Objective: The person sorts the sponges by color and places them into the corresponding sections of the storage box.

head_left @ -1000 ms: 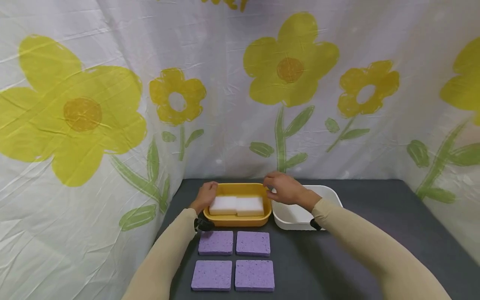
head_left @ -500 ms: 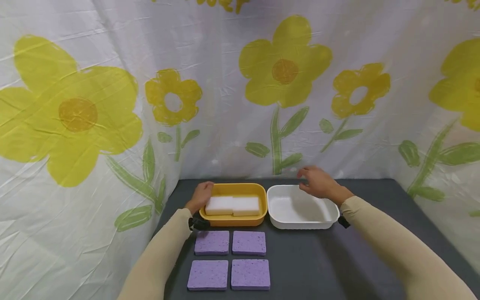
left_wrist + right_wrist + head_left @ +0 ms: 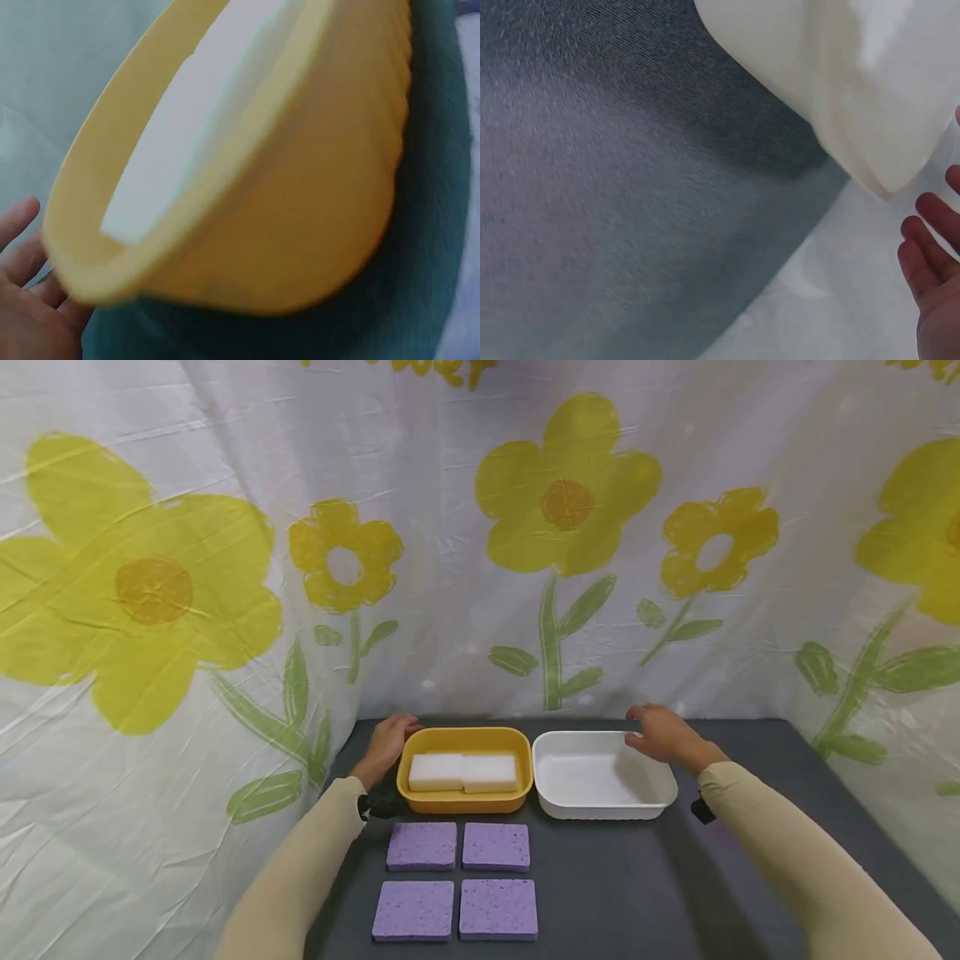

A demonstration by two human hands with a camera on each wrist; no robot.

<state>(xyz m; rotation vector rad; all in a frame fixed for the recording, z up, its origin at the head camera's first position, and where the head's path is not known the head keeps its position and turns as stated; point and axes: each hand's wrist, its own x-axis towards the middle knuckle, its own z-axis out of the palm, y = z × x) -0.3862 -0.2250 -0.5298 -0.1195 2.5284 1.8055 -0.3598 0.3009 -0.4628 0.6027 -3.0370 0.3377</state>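
My left hand (image 3: 387,747) is beside the left end of a yellow tray (image 3: 465,806), its fingers extended near the rim. In the left wrist view the fingers (image 3: 22,259) are loosely spread by the tray's end; whether they touch it I cannot tell. Two white sponge blocks (image 3: 490,774) lie side by side in that tray. My right hand (image 3: 664,737) is over the back right corner of a white tray (image 3: 603,812), which has nothing in it. In the right wrist view its fingers (image 3: 922,251) are relaxed and hold nothing.
Several purple sponges (image 3: 422,845) lie in two rows on the dark table (image 3: 615,885), in front of the yellow tray. The two trays stand side by side near the table's back edge. A white curtain (image 3: 442,635) printed with yellow flowers hangs behind and at the sides.
My right hand has moved right, from the yellow tray's right end to the white tray's far right corner. My left hand has let go of the yellow tray's rim and shifted slightly left.
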